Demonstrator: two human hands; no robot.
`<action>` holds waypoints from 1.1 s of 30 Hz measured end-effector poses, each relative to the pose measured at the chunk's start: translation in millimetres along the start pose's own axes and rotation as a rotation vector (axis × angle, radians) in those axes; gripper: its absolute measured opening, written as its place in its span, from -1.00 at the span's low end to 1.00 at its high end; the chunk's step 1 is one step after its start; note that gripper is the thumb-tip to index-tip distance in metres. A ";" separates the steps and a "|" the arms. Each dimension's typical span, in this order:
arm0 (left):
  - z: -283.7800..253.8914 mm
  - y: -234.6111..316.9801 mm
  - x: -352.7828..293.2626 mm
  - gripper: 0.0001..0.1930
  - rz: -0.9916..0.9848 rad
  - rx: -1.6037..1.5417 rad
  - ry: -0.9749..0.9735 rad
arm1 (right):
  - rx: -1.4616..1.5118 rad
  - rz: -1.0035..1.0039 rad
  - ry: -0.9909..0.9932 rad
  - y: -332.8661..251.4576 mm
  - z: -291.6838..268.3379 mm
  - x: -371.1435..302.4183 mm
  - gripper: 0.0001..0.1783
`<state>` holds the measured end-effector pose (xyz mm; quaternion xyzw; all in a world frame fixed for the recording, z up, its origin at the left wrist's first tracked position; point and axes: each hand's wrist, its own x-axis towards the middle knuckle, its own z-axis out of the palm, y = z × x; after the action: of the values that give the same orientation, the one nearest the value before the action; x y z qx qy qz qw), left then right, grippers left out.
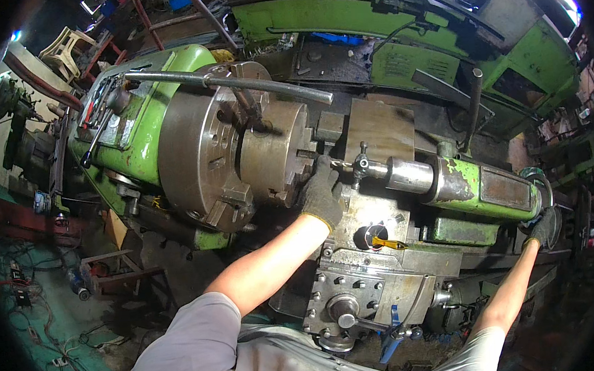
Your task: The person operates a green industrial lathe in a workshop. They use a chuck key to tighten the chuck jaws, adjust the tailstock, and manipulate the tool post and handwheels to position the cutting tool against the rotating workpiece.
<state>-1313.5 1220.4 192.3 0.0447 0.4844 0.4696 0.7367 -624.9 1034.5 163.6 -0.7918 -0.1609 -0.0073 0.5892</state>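
Drill bit (pixel 339 164) sits between the big round chuck (pixel 274 149) and the green block (pixel 479 186). Of the hands, the gloved left hand (pixel 320 196) is at its tip, but its grip I cannot tell; the right hand (pixel 549 226) curls round a wheel (pixel 545 183). A long pipe (pixel 269 87) crosses over the chuck; a yellow tool (pixel 388 243) lies nearer the person.

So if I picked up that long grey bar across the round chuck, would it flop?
The bar probably won't flop: its end juts out with no support showing. It's likely heavy, looking like thick metal. Its rounded sides might let it roll.
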 end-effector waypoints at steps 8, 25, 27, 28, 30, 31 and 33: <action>-10.1 0.2 25.0 -0.38 0.111 0.060 -0.091 | -0.004 0.008 -0.018 -5.8 4.5 -5.5 -0.40; -86.9 -16.6 32.0 -0.43 -0.020 0.158 -0.551 | -0.046 0.113 -0.115 5.4 -24.1 12.5 -0.44; -95.6 -16.6 32.5 -0.45 -0.012 0.121 -0.567 | 0.067 0.254 -0.126 -12.4 -10.1 -4.6 -0.41; -95.9 -11.2 22.8 -0.45 0.021 0.133 -0.505 | 0.147 0.332 -0.155 -39.2 23.7 -36.0 -0.36; -84.6 -13.8 21.8 -0.50 0.041 0.092 -0.446 | 0.157 0.323 -0.163 -60.4 19.1 -50.5 -0.29; -80.4 -14.2 23.9 -0.52 0.056 0.073 -0.414 | 0.165 0.318 -0.171 -61.8 15.6 -53.6 -0.26; -87.6 -1.0 50.2 -0.60 -1.053 -1.320 -0.159 | 0.138 0.339 -0.192 -60.9 5.8 -48.3 -0.24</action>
<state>-1374.6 1222.7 111.9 -0.5930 0.0155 0.2473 0.7662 -687.8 1043.5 208.7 -0.7622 -0.0810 0.1785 0.6169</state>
